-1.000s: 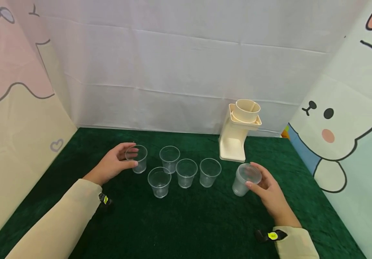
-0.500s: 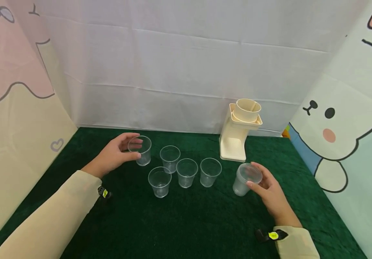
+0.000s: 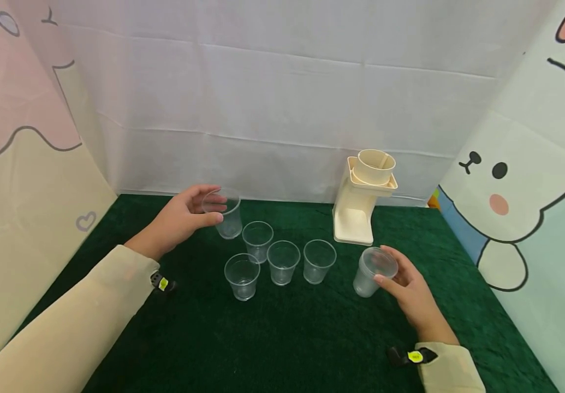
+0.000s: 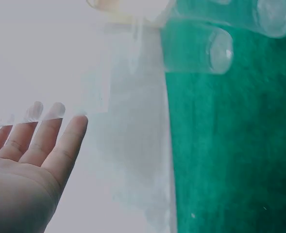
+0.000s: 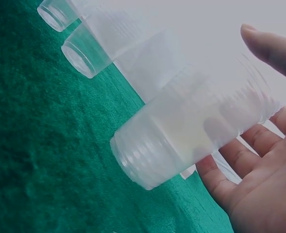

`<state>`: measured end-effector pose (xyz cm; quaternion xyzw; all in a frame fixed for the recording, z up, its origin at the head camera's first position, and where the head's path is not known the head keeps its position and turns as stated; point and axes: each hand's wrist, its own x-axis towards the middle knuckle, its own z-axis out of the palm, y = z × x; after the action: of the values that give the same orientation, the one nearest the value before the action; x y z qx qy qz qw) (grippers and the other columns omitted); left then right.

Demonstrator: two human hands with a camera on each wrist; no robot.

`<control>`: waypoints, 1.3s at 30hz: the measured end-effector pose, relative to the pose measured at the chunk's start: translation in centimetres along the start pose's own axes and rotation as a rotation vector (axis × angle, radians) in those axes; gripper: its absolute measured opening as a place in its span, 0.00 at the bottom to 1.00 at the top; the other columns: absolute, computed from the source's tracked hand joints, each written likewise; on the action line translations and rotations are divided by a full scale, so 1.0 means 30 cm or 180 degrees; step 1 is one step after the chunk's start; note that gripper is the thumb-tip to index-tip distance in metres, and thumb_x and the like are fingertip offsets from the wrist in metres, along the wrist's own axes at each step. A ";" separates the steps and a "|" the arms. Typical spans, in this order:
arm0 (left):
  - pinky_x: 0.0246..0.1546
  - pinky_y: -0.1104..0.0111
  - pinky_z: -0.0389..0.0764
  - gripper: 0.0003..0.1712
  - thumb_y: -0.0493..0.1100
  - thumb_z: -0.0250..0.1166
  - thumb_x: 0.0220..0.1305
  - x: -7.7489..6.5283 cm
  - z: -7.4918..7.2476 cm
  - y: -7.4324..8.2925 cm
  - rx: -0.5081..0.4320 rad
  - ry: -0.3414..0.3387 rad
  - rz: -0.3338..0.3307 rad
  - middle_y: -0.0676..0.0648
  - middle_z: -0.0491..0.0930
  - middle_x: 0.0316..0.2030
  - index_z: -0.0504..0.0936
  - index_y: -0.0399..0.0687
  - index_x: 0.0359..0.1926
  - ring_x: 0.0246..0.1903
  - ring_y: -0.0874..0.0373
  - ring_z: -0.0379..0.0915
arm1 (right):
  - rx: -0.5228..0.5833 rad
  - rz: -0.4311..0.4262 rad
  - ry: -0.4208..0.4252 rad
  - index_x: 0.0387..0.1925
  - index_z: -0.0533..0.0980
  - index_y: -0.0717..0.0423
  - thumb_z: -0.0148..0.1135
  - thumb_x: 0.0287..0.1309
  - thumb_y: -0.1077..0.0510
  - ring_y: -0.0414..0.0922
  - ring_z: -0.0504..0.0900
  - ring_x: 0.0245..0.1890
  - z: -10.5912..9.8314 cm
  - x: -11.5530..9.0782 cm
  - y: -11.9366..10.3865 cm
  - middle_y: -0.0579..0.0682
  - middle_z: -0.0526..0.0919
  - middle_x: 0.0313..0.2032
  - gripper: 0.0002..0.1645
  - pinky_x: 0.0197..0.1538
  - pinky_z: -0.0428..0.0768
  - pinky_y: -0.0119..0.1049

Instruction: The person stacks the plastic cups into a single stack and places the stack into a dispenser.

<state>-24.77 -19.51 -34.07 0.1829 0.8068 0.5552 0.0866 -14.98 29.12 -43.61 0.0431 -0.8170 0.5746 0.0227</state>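
Near the back left of the green cloth, my left hand point(image 3: 179, 218) grips a clear plastic cup point(image 3: 231, 221) between thumb and fingers, rim up. In the left wrist view its fingers point(image 4: 69, 141) show with the cup's edge faintly across their tips. My right hand point(image 3: 415, 300) holds a stack of nested clear plastic cups point(image 3: 367, 279) at the right; stacked rims show in the right wrist view, with fingers behind the stack point(image 5: 157, 141). Between the hands several single cups stand upright, among them a back one point(image 3: 257, 240), a front one point(image 3: 243, 278) and a right one point(image 3: 319, 262).
A cream plastic stand point(image 3: 353, 218) with a round cup-like holder point(image 3: 374, 168) on top stands at the back right, behind the stack. A white cloth wall point(image 3: 282, 109) closes off the back of the table, and printed panels line both sides.
My left hand has moved up, away from me and slightly right with its cup, toward the back wall. The right hand, its stack and the standing cups stay put.
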 end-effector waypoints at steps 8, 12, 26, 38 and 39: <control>0.66 0.47 0.71 0.40 0.44 0.69 0.71 0.032 0.058 0.086 -0.0180 -0.0235 0.0267 0.42 0.73 0.67 0.62 0.46 0.77 0.66 0.49 0.71 | -0.0016 -0.0010 -0.0001 0.78 0.56 0.57 0.63 0.73 0.56 0.60 0.71 0.66 -0.002 0.000 -0.005 0.60 0.67 0.72 0.40 0.54 0.75 0.25; 0.64 0.48 0.74 0.39 0.43 0.70 0.70 0.038 0.105 0.135 -0.0236 -0.0368 0.0377 0.42 0.74 0.66 0.63 0.47 0.76 0.65 0.51 0.72 | -0.0040 -0.0001 0.0002 0.78 0.57 0.54 0.63 0.73 0.54 0.58 0.71 0.67 -0.003 0.001 0.001 0.59 0.67 0.72 0.40 0.55 0.75 0.26; 0.63 0.47 0.74 0.40 0.46 0.71 0.69 0.046 0.272 0.210 -0.0388 -0.0676 0.0488 0.44 0.74 0.66 0.62 0.48 0.76 0.65 0.54 0.71 | -0.0045 0.0035 0.0031 0.79 0.57 0.52 0.64 0.73 0.52 0.57 0.70 0.68 -0.002 0.002 0.013 0.58 0.68 0.71 0.41 0.55 0.75 0.27; 0.59 0.52 0.78 0.37 0.45 0.70 0.70 0.069 0.379 0.226 -0.0446 -0.0831 0.0443 0.48 0.75 0.64 0.65 0.52 0.75 0.62 0.56 0.75 | -0.0039 -0.0006 0.0007 0.78 0.59 0.49 0.64 0.73 0.52 0.57 0.70 0.67 -0.004 0.004 0.017 0.57 0.68 0.71 0.40 0.55 0.76 0.28; 0.59 0.52 0.78 0.37 0.46 0.70 0.70 0.071 0.389 0.229 -0.0415 -0.0825 0.0426 0.50 0.76 0.64 0.65 0.54 0.75 0.62 0.57 0.74 | -0.0037 -0.0001 0.0004 0.78 0.59 0.49 0.64 0.72 0.51 0.57 0.70 0.67 -0.002 0.005 0.016 0.57 0.68 0.71 0.40 0.55 0.76 0.28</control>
<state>-21.36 -6.42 -31.87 0.3003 0.7371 0.5827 0.1644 -15.17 29.34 -44.02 0.0427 -0.8203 0.5698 0.0236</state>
